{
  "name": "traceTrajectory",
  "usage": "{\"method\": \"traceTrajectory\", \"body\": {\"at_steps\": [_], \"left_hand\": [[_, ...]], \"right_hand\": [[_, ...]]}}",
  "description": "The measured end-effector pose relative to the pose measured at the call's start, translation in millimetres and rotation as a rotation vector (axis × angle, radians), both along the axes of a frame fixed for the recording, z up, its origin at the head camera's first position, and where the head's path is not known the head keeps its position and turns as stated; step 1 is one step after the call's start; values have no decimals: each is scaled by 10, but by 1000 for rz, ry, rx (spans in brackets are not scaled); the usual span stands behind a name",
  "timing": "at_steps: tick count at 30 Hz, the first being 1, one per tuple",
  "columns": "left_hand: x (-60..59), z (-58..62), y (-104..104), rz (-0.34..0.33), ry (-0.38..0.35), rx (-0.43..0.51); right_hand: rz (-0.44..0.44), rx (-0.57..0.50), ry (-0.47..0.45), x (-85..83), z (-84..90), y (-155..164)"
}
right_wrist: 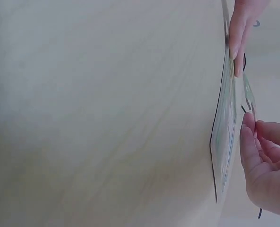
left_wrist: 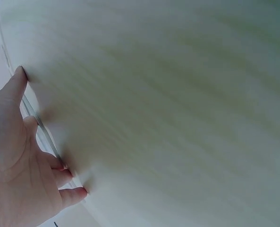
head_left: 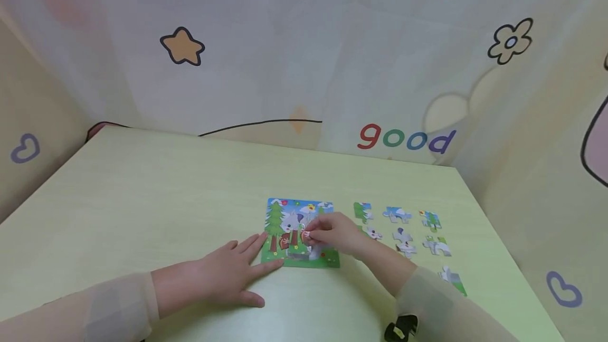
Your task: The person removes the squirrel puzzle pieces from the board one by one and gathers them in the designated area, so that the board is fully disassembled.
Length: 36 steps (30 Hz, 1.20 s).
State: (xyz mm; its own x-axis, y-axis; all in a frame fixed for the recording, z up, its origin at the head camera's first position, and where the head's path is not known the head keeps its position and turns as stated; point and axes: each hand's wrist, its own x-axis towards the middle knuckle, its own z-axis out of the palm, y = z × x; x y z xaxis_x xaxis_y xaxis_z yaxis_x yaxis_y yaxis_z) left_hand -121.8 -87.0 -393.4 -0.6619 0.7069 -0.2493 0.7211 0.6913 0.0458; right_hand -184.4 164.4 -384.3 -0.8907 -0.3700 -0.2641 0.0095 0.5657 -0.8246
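Head view shows a pale green table (head_left: 142, 199) under both hands; left hand (head_left: 228, 273) lies flat, fingers spread, beside the puzzle board (head_left: 285, 212); right hand (head_left: 334, 234) pinches a puzzle piece (head_left: 304, 236); cartoon-printed walls (head_left: 304, 41) rise beyond them.

Your puzzle board (head_left: 301, 234) lay on the counter (head_left: 142, 199) ahead of you. Your left hand (head_left: 223, 273) rested at its left edge, your right hand (head_left: 332, 234) on it. Loose pieces (head_left: 404, 231) lay to its right.

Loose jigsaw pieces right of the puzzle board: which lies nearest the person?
The white-and-green cardboard piece beside the right sleeve; it sits alone below the three rows.
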Motion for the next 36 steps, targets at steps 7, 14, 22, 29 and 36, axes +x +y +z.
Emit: {"method": "traceTrajectory", "body": {"at_steps": [7,14,22,29,36], "left_hand": [[-1,-9,-3,-14,11,17],[-3,-11,-5,-7,-1,18],[4,-27,-4,-4,3,19],[7,-29,2,-5,3,22],[4,-21,13,-3,8,24]], "right_hand": [[-49,-25,-46,25,-4,205],[-66,-23,-42,73,37,373],[-57,-57,-59,142,63,589],[-34,-88,-53,202,52,784],[-32,-105,-76,242,63,967]]}}
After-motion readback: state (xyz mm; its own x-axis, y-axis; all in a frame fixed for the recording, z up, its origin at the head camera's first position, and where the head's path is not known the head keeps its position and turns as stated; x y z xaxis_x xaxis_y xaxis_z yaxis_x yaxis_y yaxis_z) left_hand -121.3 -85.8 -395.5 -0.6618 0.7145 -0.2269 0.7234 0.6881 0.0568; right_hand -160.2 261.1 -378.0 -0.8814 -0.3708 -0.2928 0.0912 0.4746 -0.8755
